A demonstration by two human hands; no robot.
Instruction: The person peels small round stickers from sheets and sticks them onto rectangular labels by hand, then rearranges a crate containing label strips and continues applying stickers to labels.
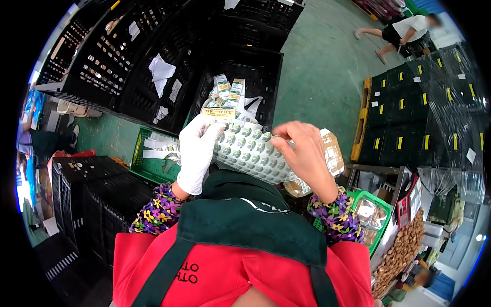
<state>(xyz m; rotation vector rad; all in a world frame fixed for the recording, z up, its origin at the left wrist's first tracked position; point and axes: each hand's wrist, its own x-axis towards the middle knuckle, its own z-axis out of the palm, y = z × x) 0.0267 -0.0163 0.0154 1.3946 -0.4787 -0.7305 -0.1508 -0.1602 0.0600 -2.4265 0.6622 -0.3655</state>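
Note:
A sheet of round green-and-white stickers (250, 148) lies tilted in front of my apron. My left hand (197, 153), in a white glove, pinches its upper left edge between thumb and fingers. At the upper right edge of the sheet is my bare right hand (307, 156). Its thumb and forefinger come together on a small piece that looks like one of the round stickers, partly hidden by the fingertips. To the right of this hand is a clear-wrapped pack of brown produce (333, 152). Small labelled packs (230, 91) lie beyond the sheet.
Black crates (107, 61) stand at the left and ahead. A green crate (148, 161) with paper strips is by my left hand, another green crate (383, 217) with packs at my right. Wrapped stacked crates (409, 112) stand on a pallet. One person (409, 30) walks in the background.

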